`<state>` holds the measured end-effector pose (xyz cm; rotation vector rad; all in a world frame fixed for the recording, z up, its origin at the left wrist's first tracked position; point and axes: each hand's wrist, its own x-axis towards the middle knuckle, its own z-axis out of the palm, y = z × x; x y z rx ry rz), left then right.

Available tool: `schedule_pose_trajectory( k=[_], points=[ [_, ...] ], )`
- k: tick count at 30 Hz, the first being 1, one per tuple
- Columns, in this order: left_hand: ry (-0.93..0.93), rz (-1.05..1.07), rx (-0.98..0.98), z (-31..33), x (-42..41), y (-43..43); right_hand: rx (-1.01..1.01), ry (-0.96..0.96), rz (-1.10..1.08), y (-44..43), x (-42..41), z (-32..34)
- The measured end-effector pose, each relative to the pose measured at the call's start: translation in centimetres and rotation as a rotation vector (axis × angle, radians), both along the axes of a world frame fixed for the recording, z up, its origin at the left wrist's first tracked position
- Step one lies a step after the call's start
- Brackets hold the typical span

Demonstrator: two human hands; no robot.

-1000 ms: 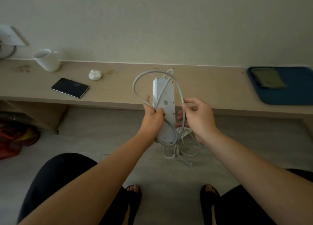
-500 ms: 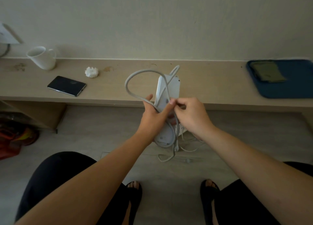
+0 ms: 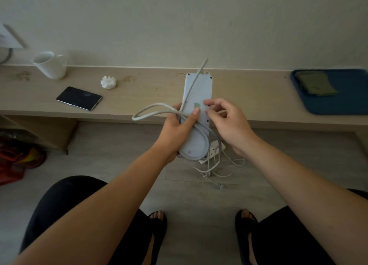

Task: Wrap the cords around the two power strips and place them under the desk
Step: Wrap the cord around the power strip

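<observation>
Head view, left hand [image 3: 177,131] gripping power strip [image 3: 196,113], cord [image 3: 153,110] seemingly looped

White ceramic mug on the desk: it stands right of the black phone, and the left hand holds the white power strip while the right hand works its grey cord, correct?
Not quite. The head view shows the white ceramic mug left of the black phone. The rest holds: the left hand holds the white power strip; the right hand works its grey cord.
</observation>
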<state>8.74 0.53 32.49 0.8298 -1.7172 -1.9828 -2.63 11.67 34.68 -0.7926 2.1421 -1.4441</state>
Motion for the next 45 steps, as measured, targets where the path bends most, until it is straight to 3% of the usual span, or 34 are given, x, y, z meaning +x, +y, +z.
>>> schedule_pose_trajectory(
  k=[2, 4, 7, 9, 10, 13, 15, 17, 24, 27, 32, 40, 45],
  points=[
    [-0.002, 0.056, -0.005, 0.4, 0.1, -0.5, 0.011, 0.045, 0.045, 0.3, -0.2, 0.2],
    [-0.058, 0.066, -0.168, 0.4, 0.3, -1.0, -0.014, 0.213, 0.077, 0.7, -0.2, 0.5],
    [-0.270, -0.005, -0.492, -0.2, 0.4, -1.2, -0.168, 0.453, 0.195, 0.8, 0.7, 1.1],
    [-0.463, -0.133, -0.668, -0.8, 0.3, -0.5, -0.169, 0.585, 0.315, 0.5, 1.7, 1.0],
    [-0.516, -0.175, -0.710, -1.2, 0.3, 0.0, -0.153, 0.650, 0.344, 0.3, 2.2, 0.8],
    [-0.508, -0.153, -0.588, -2.0, 0.5, 1.6, -0.133, 0.768, 0.318, -0.5, 3.1, 0.4],
    [-0.501, -0.183, -0.642, -2.2, 0.4, 1.7, -0.143, 0.807, 0.234, -0.8, 2.7, 0.3],
    [-0.482, -0.214, -0.662, -2.1, 0.1, 1.3, -0.182, 0.684, 0.101, -0.7, 1.2, 0.6],
    [-0.352, -0.040, -0.448, -2.0, -0.4, 0.4, -0.339, -0.437, -0.286, -1.4, -0.7, 0.9],
    [-0.313, -0.045, -0.398, -1.9, -0.5, 0.6, -0.351, -0.670, -0.360, -1.3, -1.3, 0.7],
    [-0.278, -0.087, -0.503, -1.4, -0.6, 0.7, -0.307, -0.611, -0.393, -1.6, -1.9, 0.1],
    [-0.233, 0.009, -0.470, -1.1, -0.2, 1.0, -0.113, -0.096, -0.378, -1.5, -3.7, -0.3],
    [-0.218, -0.016, -0.458, -1.0, 0.2, 0.8, -0.249, -0.255, -0.415, -1.6, -3.9, -0.9]
  ],
)
